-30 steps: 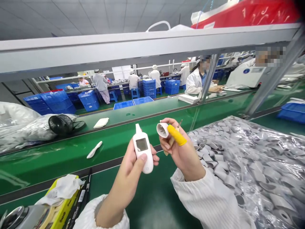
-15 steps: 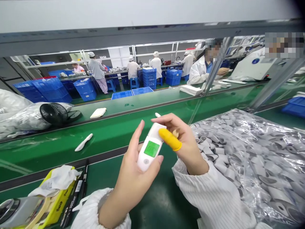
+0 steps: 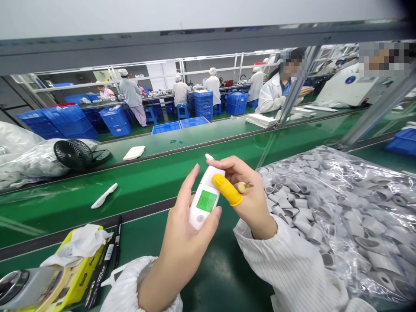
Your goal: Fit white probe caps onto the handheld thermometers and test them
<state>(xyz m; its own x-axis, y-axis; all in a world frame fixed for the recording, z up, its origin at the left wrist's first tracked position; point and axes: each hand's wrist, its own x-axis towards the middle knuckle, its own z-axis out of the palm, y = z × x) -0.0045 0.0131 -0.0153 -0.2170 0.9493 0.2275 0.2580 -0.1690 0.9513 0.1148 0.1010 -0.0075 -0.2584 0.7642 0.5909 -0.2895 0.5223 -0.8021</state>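
Note:
A white handheld thermometer (image 3: 196,212) with a lit green screen is held tilted between my hands. My left hand (image 3: 183,236) wraps its lower body, with the thumb along the right edge near the round grey button. My right hand (image 3: 251,190) pinches the top end. A yellow finger cot (image 3: 227,190) covers that thumb, which presses on the upper part. Something small and beige shows among the right fingers; I cannot make out more of it. Just beyond the right fingertips, a white slim part (image 3: 209,157) lies on the green conveyor belt (image 3: 156,177).
A clear bag of grey-white cut tube pieces (image 3: 351,234) lies to the right. At left are a yellow tray (image 3: 86,273), black pens (image 3: 103,264), a black fan (image 3: 73,154) and another white slim part (image 3: 104,196). Co-workers sit beyond the belt.
The white slim parts on the belt have moved left. My right hand has shifted slightly left on the thermometer's top. Both hands keep their hold, and the screen stays green.

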